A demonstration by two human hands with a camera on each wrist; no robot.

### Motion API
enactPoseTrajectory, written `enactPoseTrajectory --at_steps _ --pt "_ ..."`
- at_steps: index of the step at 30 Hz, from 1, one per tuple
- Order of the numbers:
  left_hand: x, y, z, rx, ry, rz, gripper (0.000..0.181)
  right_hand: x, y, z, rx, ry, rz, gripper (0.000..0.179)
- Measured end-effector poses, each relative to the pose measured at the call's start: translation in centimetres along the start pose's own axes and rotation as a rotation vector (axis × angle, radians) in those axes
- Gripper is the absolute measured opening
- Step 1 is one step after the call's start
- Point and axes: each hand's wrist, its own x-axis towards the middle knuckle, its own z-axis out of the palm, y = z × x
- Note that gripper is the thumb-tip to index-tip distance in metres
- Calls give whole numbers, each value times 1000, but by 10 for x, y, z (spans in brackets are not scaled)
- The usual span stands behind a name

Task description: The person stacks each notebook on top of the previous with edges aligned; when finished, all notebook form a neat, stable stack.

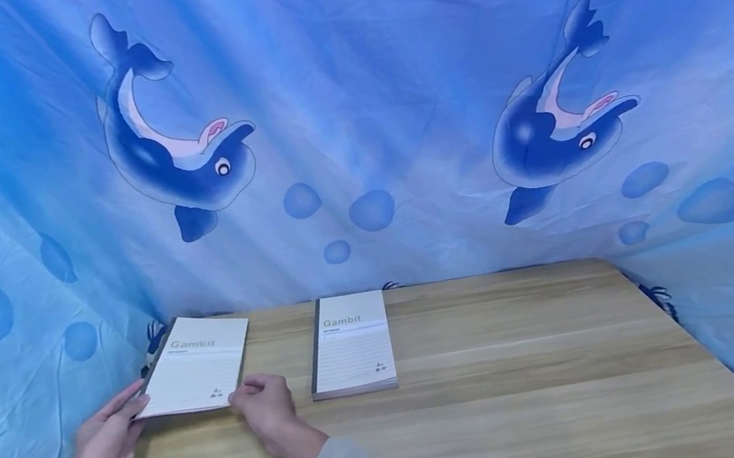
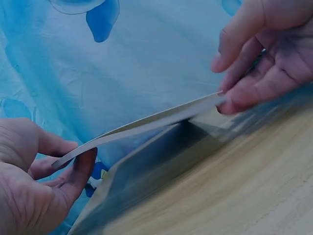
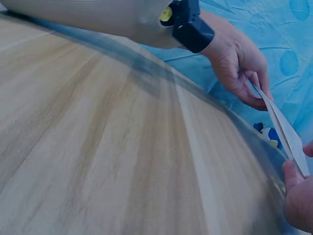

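Note:
A white-covered "Gambit" notebook (image 1: pixel 193 364) with a dark spine lies tilted at the left end of the table, its near edge raised. My left hand (image 1: pixel 106 441) pinches its near left corner, thumb on top and fingers beneath. At the near right corner, my right hand (image 1: pixel 269 412) holds the edge between its digits. In the left wrist view the notebook (image 2: pixel 146 126) appears edge-on and bowed between the left hand (image 2: pixel 36 183) and the right hand (image 2: pixel 274 54). Only the right hand's fingertips (image 3: pixel 290 171) and part of the palm show in the right wrist view.
A second, similar notebook (image 1: pixel 352 343) lies flat to the right of the held one. Both are on a wood-grain table (image 1: pixel 533 377). Blue cloth (image 1: pixel 378 104) with dolphins and bubbles hangs behind and along both sides.

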Motion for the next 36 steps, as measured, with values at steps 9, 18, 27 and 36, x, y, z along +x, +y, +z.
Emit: enactPoseTrajectory --at_steps 9,18,27,36 --pt "-6 -1 11 -30 -89 74 35 6 -7 -1 142 62 20 42" --pt "-18 2 33 -28 -117 100 35 6 -10 -14 176 70 -14 44" --pt "-31 -2 58 35 -145 162 28 3 -16 -43 148 49 -112 42" --pt "-47 -1 97 33 -152 191 35 5 -43 -90 58 -26 -203 42"
